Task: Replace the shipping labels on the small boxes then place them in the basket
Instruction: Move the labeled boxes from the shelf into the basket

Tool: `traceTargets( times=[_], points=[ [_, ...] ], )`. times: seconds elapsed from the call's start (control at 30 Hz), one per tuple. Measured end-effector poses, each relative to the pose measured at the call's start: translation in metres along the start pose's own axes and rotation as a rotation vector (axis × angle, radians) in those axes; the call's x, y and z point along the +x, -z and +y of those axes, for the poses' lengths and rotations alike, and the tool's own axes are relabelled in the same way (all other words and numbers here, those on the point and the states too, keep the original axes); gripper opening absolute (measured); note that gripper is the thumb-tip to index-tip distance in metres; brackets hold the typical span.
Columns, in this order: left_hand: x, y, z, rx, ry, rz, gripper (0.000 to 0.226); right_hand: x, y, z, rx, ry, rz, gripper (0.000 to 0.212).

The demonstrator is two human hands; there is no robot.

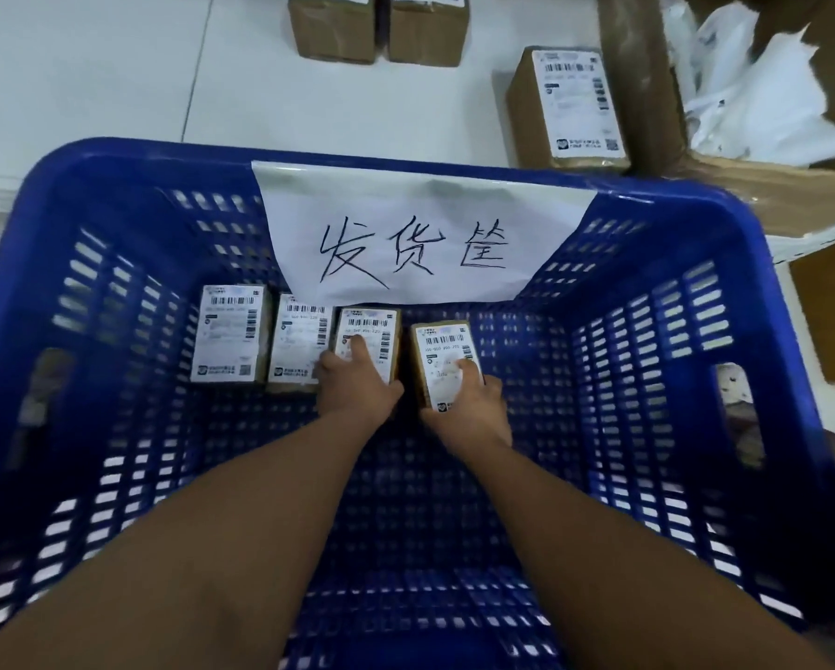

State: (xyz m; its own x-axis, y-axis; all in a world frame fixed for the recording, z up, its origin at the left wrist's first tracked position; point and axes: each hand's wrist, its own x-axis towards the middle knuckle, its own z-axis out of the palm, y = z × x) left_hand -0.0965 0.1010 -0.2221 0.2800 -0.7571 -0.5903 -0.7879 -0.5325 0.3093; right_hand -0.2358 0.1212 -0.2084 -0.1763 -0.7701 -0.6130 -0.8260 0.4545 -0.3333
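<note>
A blue slotted plastic basket (686,302) fills the view, with a white handwritten paper sign (420,234) taped over its far wall. Several small brown boxes with white shipping labels lie in a row on its floor. Both my arms reach down into it. My left hand (355,386) grips the third box (374,333) from the left, one finger lying on its label. My right hand (473,406) grips the fourth box (442,353), which is slightly tilted and sits a little apart from the row. The leftmost box (227,331) and second box (297,338) lie untouched.
On the white table (91,79) beyond the basket stand three more labelled brown boxes, two at the top (333,26) (427,26) and one at the right (570,104). A large open carton (647,89) with white plastic bags (754,99) sits at the far right.
</note>
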Motion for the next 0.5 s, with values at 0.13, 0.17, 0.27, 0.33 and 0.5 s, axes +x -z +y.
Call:
traceTargets(
  times=[0.13, 0.17, 0.27, 0.33, 0.5],
  points=[
    [0.018, -0.005, 0.000, 0.001, 0.037, 0.014, 0.080, 0.010, -0.005, -0.005, -0.022, 0.015, -0.017, 0.087],
    [0.022, -0.006, 0.000, -0.001, 0.041, 0.015, 0.081, 0.012, -0.006, -0.006, -0.022, 0.014, -0.017, 0.087],
    [0.032, -0.008, 0.001, -0.001, 0.023, 0.031, 0.081, 0.020, -0.010, -0.013, -0.004, 0.003, -0.020, 0.086],
    [0.036, -0.008, 0.001, 0.026, -0.011, 0.038, 0.079, 0.025, -0.013, -0.016, 0.014, 0.004, -0.029, 0.087],
    [0.045, -0.009, -0.004, 0.127, -0.069, -0.017, 0.082, 0.040, -0.016, -0.023, 0.072, -0.013, -0.028, 0.086]
  ],
)
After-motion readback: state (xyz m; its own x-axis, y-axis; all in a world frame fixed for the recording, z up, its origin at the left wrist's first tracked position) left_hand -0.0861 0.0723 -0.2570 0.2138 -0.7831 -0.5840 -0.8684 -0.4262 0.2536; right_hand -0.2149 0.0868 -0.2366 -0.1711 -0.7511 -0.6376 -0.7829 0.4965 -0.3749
